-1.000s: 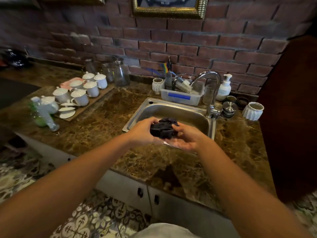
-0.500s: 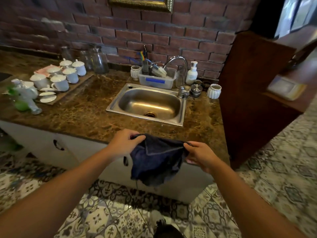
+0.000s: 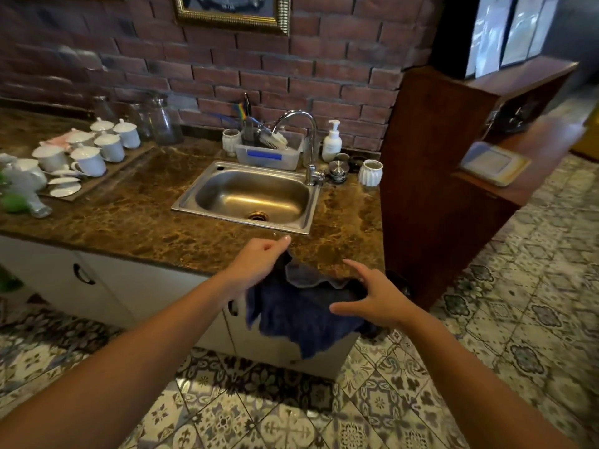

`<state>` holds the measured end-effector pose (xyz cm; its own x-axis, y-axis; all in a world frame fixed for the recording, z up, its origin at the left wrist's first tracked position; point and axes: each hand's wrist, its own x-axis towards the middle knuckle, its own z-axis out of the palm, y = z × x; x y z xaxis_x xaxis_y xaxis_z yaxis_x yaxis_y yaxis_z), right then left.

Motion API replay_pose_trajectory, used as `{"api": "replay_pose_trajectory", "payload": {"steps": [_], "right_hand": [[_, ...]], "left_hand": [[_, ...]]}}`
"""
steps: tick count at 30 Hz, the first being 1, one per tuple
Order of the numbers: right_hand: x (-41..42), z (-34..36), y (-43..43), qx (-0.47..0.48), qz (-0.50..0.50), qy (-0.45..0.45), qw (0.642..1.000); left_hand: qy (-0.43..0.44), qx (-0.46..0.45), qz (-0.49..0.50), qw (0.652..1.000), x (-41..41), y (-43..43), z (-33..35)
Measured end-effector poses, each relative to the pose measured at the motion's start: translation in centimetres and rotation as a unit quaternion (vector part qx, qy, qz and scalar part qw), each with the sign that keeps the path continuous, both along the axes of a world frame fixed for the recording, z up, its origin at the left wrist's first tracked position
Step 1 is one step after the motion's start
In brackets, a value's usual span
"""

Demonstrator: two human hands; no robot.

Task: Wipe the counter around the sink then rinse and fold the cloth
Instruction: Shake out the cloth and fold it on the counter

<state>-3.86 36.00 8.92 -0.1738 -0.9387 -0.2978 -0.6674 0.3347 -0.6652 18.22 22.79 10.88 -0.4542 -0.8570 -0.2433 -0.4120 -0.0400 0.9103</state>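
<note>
From my feed, the dark blue cloth (image 3: pixel 298 315) is off the counter (image 3: pixel 146 222) and in the air. It hangs in front of the white cabinet doors (image 3: pixel 146 286), just below the counter's front edge and well short of the sink (image 3: pixel 227 192). The left hand (image 3: pixel 259 264) has its fingers curled over one top corner, and the cloth spills out from under the palm, so that side is gripped. The right hand (image 3: pixel 376 299) is at the opposite upper edge with fingers splayed and thumb stretched out – loose, not clenched. I can't make out a pinch there. The cloth sags between the two hands, rumpled, with its lower edge ragged above the patterned floor tiles (image 3: pixel 291 416). Behind the sink stand a faucet (image 3: pixel 298 115), a soap bottle (image 3: pixel 332 142) and a plastic tub (image 3: pixel 269 155) – white lidded cups (image 3: pixel 97 150) sit on the counter to the left.
</note>
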Motion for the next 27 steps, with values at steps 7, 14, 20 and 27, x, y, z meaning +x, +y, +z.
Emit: {"api": "replay_pose_trajectory", "payload": {"steps": [7, 14, 20, 27], "right_hand": [[-5.5, -1.6, 5.1, -0.099, 0.013, -0.001, 0.995], [-10.6, -2.5, 6.7, -0.097, 0.043, 0.048, 0.993], [-13.2, -0.6, 0.1, -0.167, 0.06, 0.066, 0.982], [-19.8, 0.2, -11.1, -0.147, 0.028, 0.191, 0.97]], "left_hand": [[-0.2, -0.143, -0.339, 0.908, -12.7, 7.3, 0.5], [-0.384, -0.22, -0.4, 0.802, -12.2, 6.3, -1.4], [-0.454, -0.225, -0.27, 0.819, -10.0, 0.0, -3.6], [-0.287, -0.128, -0.161, 0.936, -13.4, -11.8, -2.9]]}}
